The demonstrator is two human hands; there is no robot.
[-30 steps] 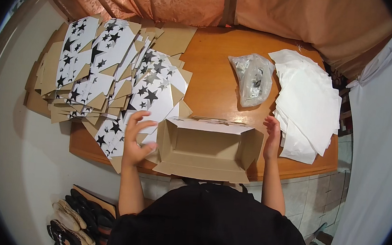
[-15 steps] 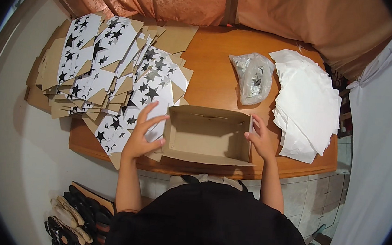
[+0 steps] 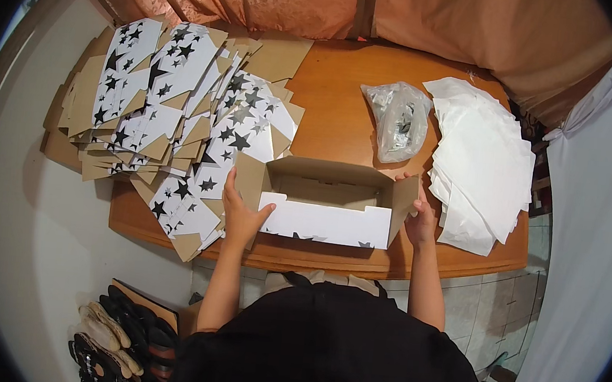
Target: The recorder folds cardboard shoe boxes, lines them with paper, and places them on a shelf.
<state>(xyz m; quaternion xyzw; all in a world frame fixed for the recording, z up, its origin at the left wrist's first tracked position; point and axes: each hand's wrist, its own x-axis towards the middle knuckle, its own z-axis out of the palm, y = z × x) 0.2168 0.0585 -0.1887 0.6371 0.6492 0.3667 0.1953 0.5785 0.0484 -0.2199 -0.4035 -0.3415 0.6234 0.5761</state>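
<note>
A cardboard box (image 3: 325,223) with its top open sits at the table's front edge, close to my body. Its outer front wall is white with grey and black stars along the lower edge, and the inside is plain brown. Side flaps stick out at both ends. My left hand (image 3: 242,217) grips the left end, thumb on the front corner and fingers along the outside of the left flap (image 3: 250,179). At the other end my right hand (image 3: 421,221) holds the right flap (image 3: 403,203) from outside; some of its fingers are hidden behind the cardboard.
Flat star-printed cardboard sheets (image 3: 161,98) lie in a large overlapping pile on the left of the wooden table (image 3: 330,84). A clear plastic bag (image 3: 400,126) with contents stands beyond the box. White sheets (image 3: 483,163) are stacked on the right. Shoes (image 3: 119,335) sit on the floor at lower left.
The box has been tipped so that its white front wall now shows instead of its open inside. Side flaps now stand outward. My left hand has shifted right and closed on the box.
</note>
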